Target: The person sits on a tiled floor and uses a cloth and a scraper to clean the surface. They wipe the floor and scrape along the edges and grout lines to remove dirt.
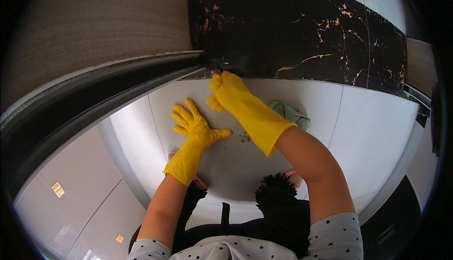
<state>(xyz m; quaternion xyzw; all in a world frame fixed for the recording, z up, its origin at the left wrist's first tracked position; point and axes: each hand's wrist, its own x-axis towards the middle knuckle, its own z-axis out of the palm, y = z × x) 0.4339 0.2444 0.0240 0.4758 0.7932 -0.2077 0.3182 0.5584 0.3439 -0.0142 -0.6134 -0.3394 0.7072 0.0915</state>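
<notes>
right hand (226,92) in a yellow glove is curling shut on a small tool, mostly hidden, at the black marble wall (302,33) base. left hand (193,125) is pressing flat, fingers spread, on the white floor (368,132) below that wall. grit (245,137) nr the wall could be scattering; rag (290,112) is lying unused. w/ damp tile the left palm could be slipping.

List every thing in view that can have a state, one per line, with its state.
left hand: in a yellow rubber glove, fingers spread, pressed flat on the white floor tile
right hand: in a yellow rubber glove, curled closed, working at the foot of the black marble panel
green cloth: crumpled, lying loose on the tile behind the right forearm
dirt specks: scattered on the tile between the hands
</notes>
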